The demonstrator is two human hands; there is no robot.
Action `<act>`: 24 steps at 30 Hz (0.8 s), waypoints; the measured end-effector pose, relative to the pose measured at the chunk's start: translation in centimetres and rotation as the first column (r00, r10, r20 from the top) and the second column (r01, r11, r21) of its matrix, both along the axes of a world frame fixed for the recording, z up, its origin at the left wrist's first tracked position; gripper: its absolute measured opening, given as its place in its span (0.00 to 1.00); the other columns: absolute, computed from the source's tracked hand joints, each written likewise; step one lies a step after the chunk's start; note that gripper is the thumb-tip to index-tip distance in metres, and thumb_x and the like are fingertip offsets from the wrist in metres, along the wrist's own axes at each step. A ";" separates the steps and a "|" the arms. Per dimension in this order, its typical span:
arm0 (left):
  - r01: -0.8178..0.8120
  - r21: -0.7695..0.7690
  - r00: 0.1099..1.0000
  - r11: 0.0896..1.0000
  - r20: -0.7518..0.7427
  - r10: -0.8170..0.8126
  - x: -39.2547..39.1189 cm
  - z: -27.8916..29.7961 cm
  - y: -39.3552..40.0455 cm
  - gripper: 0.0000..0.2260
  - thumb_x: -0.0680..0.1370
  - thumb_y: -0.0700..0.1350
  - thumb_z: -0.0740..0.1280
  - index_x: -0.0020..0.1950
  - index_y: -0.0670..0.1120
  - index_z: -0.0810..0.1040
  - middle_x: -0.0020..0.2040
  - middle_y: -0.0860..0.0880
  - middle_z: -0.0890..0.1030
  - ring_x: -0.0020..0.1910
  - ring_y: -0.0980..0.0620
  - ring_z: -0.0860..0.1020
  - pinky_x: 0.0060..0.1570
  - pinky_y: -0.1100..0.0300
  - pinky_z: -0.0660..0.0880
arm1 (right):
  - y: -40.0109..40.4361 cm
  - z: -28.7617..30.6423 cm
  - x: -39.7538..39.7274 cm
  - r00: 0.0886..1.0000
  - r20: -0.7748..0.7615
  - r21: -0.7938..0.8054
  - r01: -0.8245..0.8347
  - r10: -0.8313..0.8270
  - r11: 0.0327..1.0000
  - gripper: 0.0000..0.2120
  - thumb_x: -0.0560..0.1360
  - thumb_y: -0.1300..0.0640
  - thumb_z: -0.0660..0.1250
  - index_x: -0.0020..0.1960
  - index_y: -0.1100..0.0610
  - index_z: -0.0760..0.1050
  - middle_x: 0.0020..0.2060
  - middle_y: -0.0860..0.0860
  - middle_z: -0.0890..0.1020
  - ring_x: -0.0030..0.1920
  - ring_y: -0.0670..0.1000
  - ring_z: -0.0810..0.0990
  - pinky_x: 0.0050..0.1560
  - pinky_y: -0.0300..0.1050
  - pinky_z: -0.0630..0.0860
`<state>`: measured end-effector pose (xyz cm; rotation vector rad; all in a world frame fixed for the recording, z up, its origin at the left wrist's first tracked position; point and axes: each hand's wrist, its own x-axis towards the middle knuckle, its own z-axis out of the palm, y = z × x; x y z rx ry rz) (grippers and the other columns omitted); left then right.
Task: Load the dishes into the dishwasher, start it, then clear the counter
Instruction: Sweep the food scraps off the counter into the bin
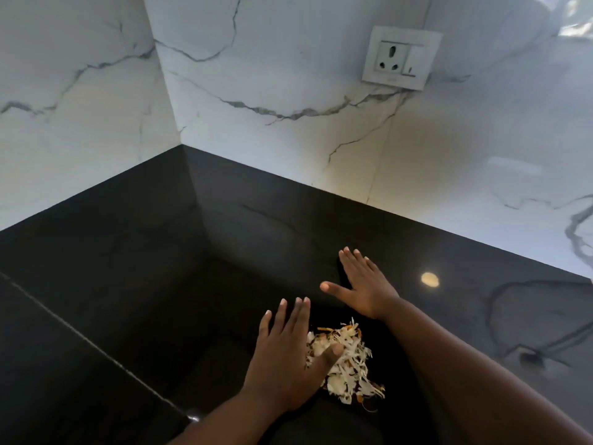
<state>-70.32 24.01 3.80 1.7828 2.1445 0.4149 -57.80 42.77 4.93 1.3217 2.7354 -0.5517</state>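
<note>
A small heap of pale vegetable peels and scraps [348, 364] lies on the glossy black counter [160, 268] near the front. My left hand [285, 358] lies flat with straight fingers at the heap's left side, its thumb resting on the scraps. My right hand [362, 284] is flat on the counter just beyond the heap, fingers straight and spread, thumb pointing left. Neither hand holds anything. No dishes or dishwasher are in view.
White marble-patterned walls [288, 107] meet in a corner behind the counter. A white socket and switch plate [401, 57] sits on the right wall. A seam [80, 332] runs diagonally across the counter at the left.
</note>
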 end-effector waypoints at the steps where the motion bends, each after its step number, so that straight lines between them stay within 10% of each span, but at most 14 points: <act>1: -0.002 -0.018 1.000 1.000 -0.004 0.002 0.0 0.0 0.0 0.44 0.69 0.76 0.36 0.78 0.51 0.40 0.79 0.55 0.43 0.75 0.57 0.35 0.74 0.52 0.35 | 0.8 -0.2 -0.5 0.999 0.010 0.015 -0.035 0.035 0.999 0.59 0.60 0.17 0.36 0.79 0.54 0.40 0.78 0.50 0.41 0.76 0.47 0.37 0.74 0.45 0.37; 11: 0.011 -0.058 0.999 0.998 0.032 -0.009 0.4 1.1 -0.3 0.43 0.68 0.77 0.38 0.78 0.57 0.42 0.75 0.62 0.46 0.72 0.61 0.31 0.73 0.54 0.33 | 1.5 0.2 0.5 0.940 -0.052 -0.054 -0.340 0.337 0.939 0.60 0.58 0.17 0.31 0.79 0.54 0.45 0.78 0.50 0.46 0.76 0.44 0.42 0.75 0.43 0.40; 24: -0.024 0.006 0.996 1.000 0.088 0.024 0.2 -0.3 -0.3 0.43 0.67 0.78 0.35 0.78 0.58 0.47 0.78 0.57 0.54 0.75 0.61 0.36 0.75 0.52 0.39 | -9.4 0.2 6.0 0.868 -0.258 -0.079 -0.456 0.423 0.887 0.48 0.69 0.25 0.54 0.79 0.50 0.46 0.76 0.40 0.48 0.76 0.39 0.45 0.76 0.39 0.47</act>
